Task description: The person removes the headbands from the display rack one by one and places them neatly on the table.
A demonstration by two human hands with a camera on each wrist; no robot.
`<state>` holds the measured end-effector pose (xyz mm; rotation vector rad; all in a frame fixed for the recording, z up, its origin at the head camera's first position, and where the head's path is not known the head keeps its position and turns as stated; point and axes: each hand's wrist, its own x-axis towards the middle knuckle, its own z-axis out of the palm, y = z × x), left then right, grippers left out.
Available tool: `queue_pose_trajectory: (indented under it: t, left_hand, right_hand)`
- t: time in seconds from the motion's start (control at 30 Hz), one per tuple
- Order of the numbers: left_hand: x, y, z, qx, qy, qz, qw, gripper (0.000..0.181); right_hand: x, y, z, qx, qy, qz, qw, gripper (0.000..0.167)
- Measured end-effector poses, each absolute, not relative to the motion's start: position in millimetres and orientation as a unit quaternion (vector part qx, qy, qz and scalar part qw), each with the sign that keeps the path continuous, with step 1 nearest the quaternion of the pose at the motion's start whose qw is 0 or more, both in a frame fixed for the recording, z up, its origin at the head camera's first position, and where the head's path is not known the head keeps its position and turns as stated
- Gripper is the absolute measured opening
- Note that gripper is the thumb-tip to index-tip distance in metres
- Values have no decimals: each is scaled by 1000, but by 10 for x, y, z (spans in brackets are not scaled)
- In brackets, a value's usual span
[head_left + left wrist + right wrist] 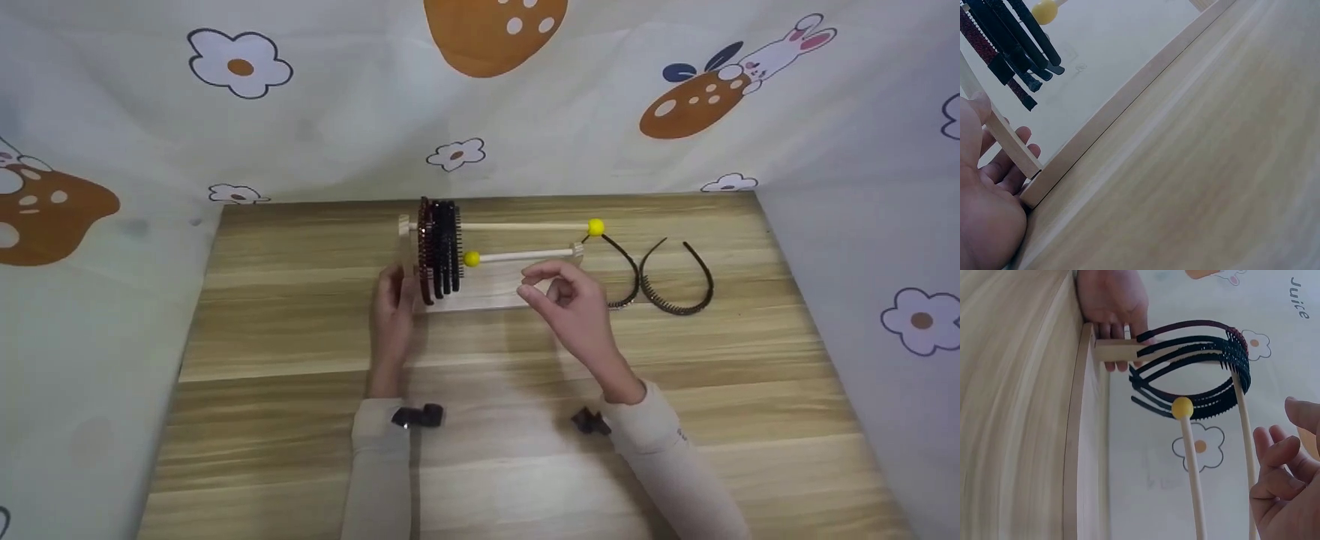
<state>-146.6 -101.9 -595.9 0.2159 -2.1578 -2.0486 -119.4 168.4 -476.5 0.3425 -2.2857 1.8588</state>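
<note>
A wooden rack with a base (1107, 112), an upright post (1012, 145) and two rods stands in front of me. My left hand (394, 307) grips the post at the left end, thumb on one side and fingers on the other. Several dark and reddish toothed headbands (448, 247) hang together on the upper rod (525, 226), near that post. My right hand (576, 304) is in the air near the right end of the lower rod (521, 256). Its fingers are loosely bent with nothing between them.
Two black headbands lie on the table to the right: one (705, 274) in full view, the other (630, 262) partly hidden behind my right hand and the rack. A yellow ball (596, 227) caps the upper rod; another yellow ball (471, 259) caps the lower. Patterned cloth (337, 135) surrounds the table.
</note>
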Motion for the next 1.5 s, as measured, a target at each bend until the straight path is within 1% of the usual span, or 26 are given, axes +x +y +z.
queue_pose_trajectory:
  t: [0.07,0.17,0.37,0.53,0.6,0.67,0.73,0.83,0.9,1.07,1.13,1.27,1.4,1.43,1.5]
  left_hand:
    - [-1471,-1010,-5951,77,-723,-683,76,59]
    - [-1484,-998,-5935,85,-726,-679,72,53]
    - [-1499,-1001,-5949,86,-724,-681,77,47]
    - [-1488,-1008,-5942,85,-720,-685,76,44]
    - [-1482,-1012,-5947,85,-719,-686,72,49]
    - [-1474,-1016,-5952,86,-720,-685,72,64]
    - [-1465,-1021,-5960,87,-720,-684,71,84]
    - [-1458,-1024,-5960,90,-724,-680,73,103]
    - [-1459,-1022,-5962,92,-725,-678,76,104]
    - [-1473,-1010,-5974,71,-712,-693,87,78]
    - [-1483,-1007,-5979,62,-707,-699,89,76]
    - [-1495,-1004,-5981,63,-708,-698,88,86]
    - [-1490,-1012,-5980,69,-711,-695,81,81]
    - [-1486,-1015,-5978,71,-713,-693,80,82]
    - [-1478,-1019,-5971,74,-716,-690,77,88]
  right_hand:
    - [-1207,1630,-4751,104,-764,633,73,19]
    - [-1236,1566,-4765,100,-758,642,64,20]
    - [-1306,1456,-4858,109,-748,654,44,20]
    - [-1354,1345,-4913,119,-740,662,15,26]
    - [-1368,1298,-4915,120,-735,667,9,29]
    - [-1380,1252,-4911,122,-730,673,3,34]
    - [-1390,1205,-4901,123,-725,677,-2,38]
    - [-1409,1134,-4879,122,-718,685,-8,41]
    - [-1425,1087,-4860,116,-714,690,-9,42]
    - [-1451,982,-4802,95,-709,698,-15,44]
    - [-1457,948,-4784,87,-713,695,-19,46]
    - [-1469,904,-4767,79,-718,692,-22,49]
    - [-1490,886,-4755,80,-710,700,-13,46]
    - [-1495,884,-4753,82,-707,702,-11,44]
    - [-1509,880,-4753,84,-705,705,-6,42]
